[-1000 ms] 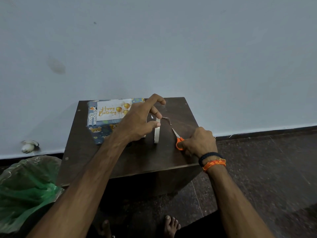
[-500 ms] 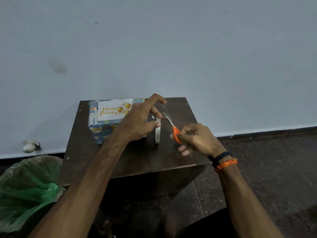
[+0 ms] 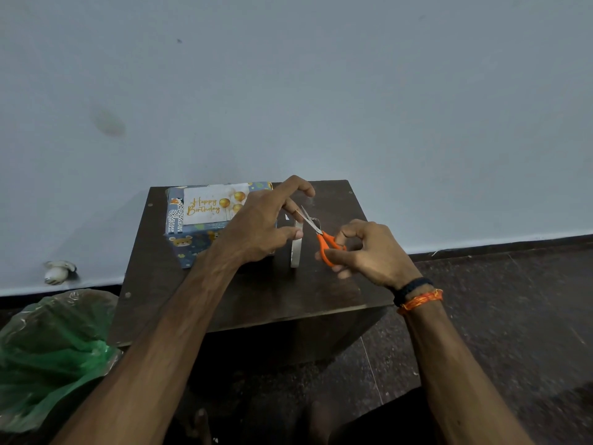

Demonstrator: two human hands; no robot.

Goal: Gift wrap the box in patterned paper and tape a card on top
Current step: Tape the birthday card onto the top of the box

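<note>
The box [image 3: 189,242], wrapped in blue animal-print paper, sits at the back left of the small dark table [image 3: 256,293]. A white "Happy Birthday" card [image 3: 213,203] lies on its top. A tape roll [image 3: 296,245] stands on edge just right of the box. My left hand [image 3: 260,223] hovers over the roll and pinches a pulled-out strip of tape. My right hand [image 3: 365,248] grips orange-handled scissors [image 3: 322,234], blades slightly apart and pointing up-left at the strip beside my left fingers.
A green plastic bag [image 3: 48,354] lies on the floor at the left. A pale wall stands right behind the table. A small white object [image 3: 57,271] sits at the wall's base on the left. My bare feet show under the table's front edge.
My right hand has lifted the scissors off the table and brought them up-left to the tape strip, blades now parted. My left hand has kept its hold over the roll.
</note>
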